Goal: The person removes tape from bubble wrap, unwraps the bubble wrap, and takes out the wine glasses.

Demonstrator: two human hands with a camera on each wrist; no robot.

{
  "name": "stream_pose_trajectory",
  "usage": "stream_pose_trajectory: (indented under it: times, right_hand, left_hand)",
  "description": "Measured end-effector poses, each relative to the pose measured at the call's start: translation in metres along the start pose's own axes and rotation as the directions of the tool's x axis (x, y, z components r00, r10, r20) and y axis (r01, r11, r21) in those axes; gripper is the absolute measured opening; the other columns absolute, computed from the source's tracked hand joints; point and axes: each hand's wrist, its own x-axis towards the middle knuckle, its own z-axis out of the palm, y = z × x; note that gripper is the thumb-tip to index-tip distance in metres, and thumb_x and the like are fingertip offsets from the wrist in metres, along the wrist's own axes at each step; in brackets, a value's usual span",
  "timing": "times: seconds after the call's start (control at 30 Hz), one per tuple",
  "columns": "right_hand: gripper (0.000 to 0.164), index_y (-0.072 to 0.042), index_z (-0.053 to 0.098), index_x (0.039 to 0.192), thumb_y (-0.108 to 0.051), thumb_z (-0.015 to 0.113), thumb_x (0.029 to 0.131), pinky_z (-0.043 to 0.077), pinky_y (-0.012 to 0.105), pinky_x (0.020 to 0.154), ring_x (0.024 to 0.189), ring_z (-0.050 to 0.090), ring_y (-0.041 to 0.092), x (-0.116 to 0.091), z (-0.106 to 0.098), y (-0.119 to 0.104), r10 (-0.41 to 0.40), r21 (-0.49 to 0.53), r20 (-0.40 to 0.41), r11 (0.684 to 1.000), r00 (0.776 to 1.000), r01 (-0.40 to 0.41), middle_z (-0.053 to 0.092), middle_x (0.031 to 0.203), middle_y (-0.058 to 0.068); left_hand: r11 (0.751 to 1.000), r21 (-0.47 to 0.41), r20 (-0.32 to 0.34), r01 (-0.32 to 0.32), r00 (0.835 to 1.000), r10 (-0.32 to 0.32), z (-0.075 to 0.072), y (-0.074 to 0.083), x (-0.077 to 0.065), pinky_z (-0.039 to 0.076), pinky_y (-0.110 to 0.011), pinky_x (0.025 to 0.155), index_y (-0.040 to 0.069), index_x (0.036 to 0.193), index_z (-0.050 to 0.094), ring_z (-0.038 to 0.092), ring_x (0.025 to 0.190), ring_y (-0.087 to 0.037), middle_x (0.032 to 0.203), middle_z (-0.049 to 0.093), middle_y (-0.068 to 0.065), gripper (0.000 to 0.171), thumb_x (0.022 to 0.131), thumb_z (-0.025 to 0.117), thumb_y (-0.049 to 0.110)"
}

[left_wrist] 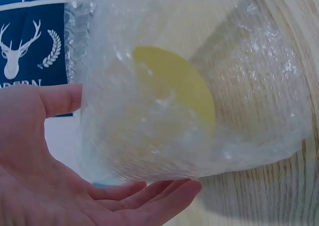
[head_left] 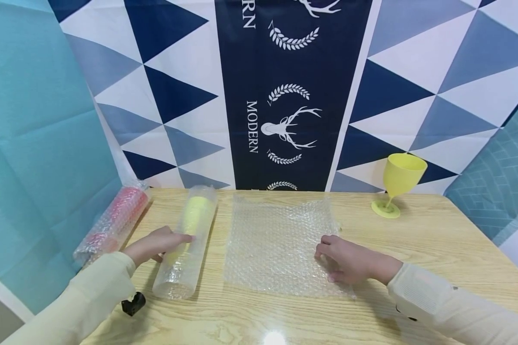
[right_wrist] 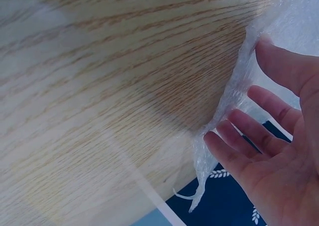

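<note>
My left hand grips a roll of bubble wrap on the table, thumb across its top and fingers along its side. A yellow goblet shows through this wrap; in the left wrist view its round yellow end faces the camera. A flat sheet of bubble wrap lies in the middle of the table. At its right edge is my right hand. The right wrist view has the thumb and loosely bent fingertips touching the rim of the sheet.
An unwrapped yellow goblet stands at the back right. A red object in bubble wrap lies along the left edge. Near my left sleeve is a small black object. A patterned cloth hangs behind the wooden table.
</note>
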Motion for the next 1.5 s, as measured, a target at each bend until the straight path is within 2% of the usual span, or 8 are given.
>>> stream_pose_trajectory:
  times: [0.23, 0.5, 0.87, 1.13, 1.27, 1.37, 1.5]
  right_hand:
    - [0.044, -0.010, 0.060, 0.108, -0.014, 0.083, 0.071, 0.045, 0.025, 0.071, 0.083, 0.042, 0.004, 0.000, 0.001, 0.000, -0.008, 0.003, -0.002, 1.000, 1.000, 0.008, 0.052, 0.096, -0.001]
    - [0.044, -0.010, 0.060, 0.108, -0.015, 0.083, 0.071, 0.044, 0.024, 0.070, 0.082, 0.041, 0.004, 0.000, 0.003, -0.001, -0.006, -0.002, -0.008, 1.000, 1.000, 0.006, 0.052, 0.095, -0.001]
    - [0.043, -0.010, 0.060, 0.108, -0.015, 0.082, 0.071, 0.044, 0.024, 0.071, 0.083, 0.042, 0.005, 0.001, 0.002, -0.002, 0.012, -0.012, -0.010, 1.000, 1.000, -0.012, 0.052, 0.095, -0.001]
    - [0.044, -0.010, 0.060, 0.109, -0.015, 0.083, 0.072, 0.044, 0.025, 0.071, 0.083, 0.041, 0.005, 0.001, 0.002, -0.001, 0.016, -0.011, -0.005, 1.000, 1.000, -0.016, 0.052, 0.096, -0.001]
    - [0.044, -0.010, 0.060, 0.109, -0.015, 0.082, 0.071, 0.043, 0.024, 0.070, 0.083, 0.041, 0.006, 0.001, 0.002, 0.000, 0.016, -0.010, -0.005, 1.000, 1.000, -0.016, 0.051, 0.095, -0.001]
    - [0.043, -0.011, 0.060, 0.109, -0.014, 0.082, 0.072, 0.042, 0.024, 0.070, 0.083, 0.040, 0.006, 0.001, 0.001, 0.000, 0.019, -0.005, -0.001, 1.000, 1.000, -0.019, 0.051, 0.095, -0.001]
    - [0.043, -0.011, 0.060, 0.109, -0.014, 0.082, 0.073, 0.043, 0.025, 0.071, 0.083, 0.040, 0.006, 0.001, 0.001, 0.000, 0.026, 0.001, 0.008, 1.000, 1.000, -0.026, 0.051, 0.095, -0.001]
  left_hand:
    - [0.998, -0.055, 0.070, 0.002, 0.998, 0.002, -0.007, -0.007, 0.004, 0.052, -0.052, 0.095, -0.017, 0.143, 0.026, 0.050, 0.125, -0.049, 0.144, 0.038, -0.036, 0.088, 0.094, 0.052, 0.051]
    - [0.989, -0.145, 0.158, 0.010, 0.987, 0.013, -0.013, -0.010, 0.007, 0.042, -0.056, 0.108, -0.012, 0.150, 0.017, 0.037, 0.135, -0.053, 0.154, 0.021, -0.036, 0.089, 0.095, 0.050, 0.051]
    - [0.966, -0.256, 0.214, 0.035, 0.977, 0.022, -0.015, -0.012, 0.014, 0.033, -0.059, 0.115, -0.010, 0.152, 0.008, 0.026, 0.141, -0.055, 0.156, 0.011, -0.037, 0.089, 0.096, 0.050, 0.045]
    - [0.955, -0.291, 0.224, 0.059, 0.975, 0.008, -0.016, -0.008, 0.015, 0.034, -0.057, 0.115, -0.008, 0.153, 0.003, 0.029, 0.140, -0.052, 0.156, 0.011, -0.038, 0.092, 0.094, 0.052, 0.042]
    - [0.956, -0.288, 0.221, 0.050, 0.975, 0.015, -0.012, -0.004, 0.013, 0.037, -0.055, 0.113, -0.007, 0.153, 0.006, 0.030, 0.140, -0.051, 0.156, 0.011, -0.038, 0.089, 0.094, 0.053, 0.040]
    - [0.957, -0.288, 0.212, 0.039, 0.977, 0.024, -0.009, 0.001, 0.009, 0.040, -0.053, 0.110, -0.007, 0.153, 0.011, 0.035, 0.138, -0.048, 0.156, 0.016, -0.036, 0.085, 0.094, 0.052, 0.039]
    - [0.957, -0.288, 0.195, 0.039, 0.981, 0.019, -0.006, 0.006, 0.003, 0.046, -0.048, 0.104, -0.008, 0.152, 0.015, 0.047, 0.131, -0.042, 0.152, 0.029, -0.033, 0.083, 0.095, 0.050, 0.041]
